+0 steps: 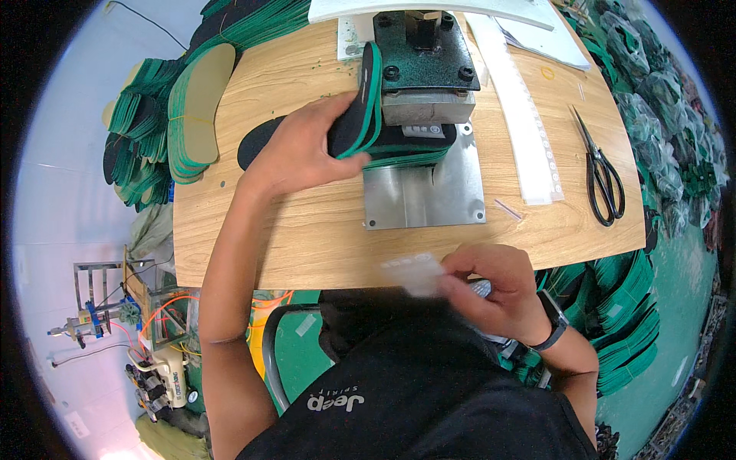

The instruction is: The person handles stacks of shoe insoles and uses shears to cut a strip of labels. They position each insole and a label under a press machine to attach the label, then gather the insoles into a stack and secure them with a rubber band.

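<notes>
My left hand [295, 149] is closed around black insoles with green edges [349, 126], bent upward beside the press. Their other end lies under the metal press block [428, 110], above the steel base plate [422, 201]. A small whitish printed piece [423, 131] shows on the black surface just below the block. Near the table's front edge, my right hand [498, 287] pinches a translucent film piece with pale marks [416, 274], smeared by motion. Another black insole end [257, 144] lies on the table behind my left wrist.
Black-handled scissors [604, 180] and a long strip of white film sheets [529, 130] lie on the right of the wooden table [322, 238]. Bundled insoles [195, 115] stand at the left edge. More green-edged stacks [621, 322] sit below right.
</notes>
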### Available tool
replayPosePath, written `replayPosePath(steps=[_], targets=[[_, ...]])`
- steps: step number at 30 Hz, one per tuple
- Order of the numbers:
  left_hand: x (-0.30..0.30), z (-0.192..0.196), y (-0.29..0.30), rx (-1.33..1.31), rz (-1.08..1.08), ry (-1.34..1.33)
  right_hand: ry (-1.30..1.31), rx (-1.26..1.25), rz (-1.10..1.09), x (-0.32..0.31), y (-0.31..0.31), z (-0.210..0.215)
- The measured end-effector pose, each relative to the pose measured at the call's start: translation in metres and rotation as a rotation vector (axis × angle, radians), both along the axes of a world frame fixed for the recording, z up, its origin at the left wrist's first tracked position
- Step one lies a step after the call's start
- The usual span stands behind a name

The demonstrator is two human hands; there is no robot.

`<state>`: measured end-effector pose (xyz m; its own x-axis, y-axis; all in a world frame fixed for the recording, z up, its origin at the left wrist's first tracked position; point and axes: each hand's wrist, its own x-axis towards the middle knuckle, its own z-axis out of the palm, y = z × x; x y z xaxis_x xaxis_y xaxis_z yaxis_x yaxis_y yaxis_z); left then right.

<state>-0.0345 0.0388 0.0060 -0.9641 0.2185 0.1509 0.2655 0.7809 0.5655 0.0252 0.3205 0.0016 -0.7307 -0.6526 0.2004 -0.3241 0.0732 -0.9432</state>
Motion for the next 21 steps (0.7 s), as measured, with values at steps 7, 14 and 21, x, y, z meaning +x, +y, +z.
replayPosePath(steps=[7, 14, 21], targets=[[-0.002, -0.010, -0.024, 0.919, -0.108, 0.091, 0.367, -0.192, 0.439, 0.034, -0.065, 0.013], [0.002, -0.016, -0.013, 0.960, 0.084, 0.047, -0.740, -0.063, -0.204, -0.040, -0.046, -0.022], [0.003, -0.006, -0.003, 0.359, 0.072, 0.019, -0.784, -0.230, -0.305, -0.063, -0.040, -0.023]])
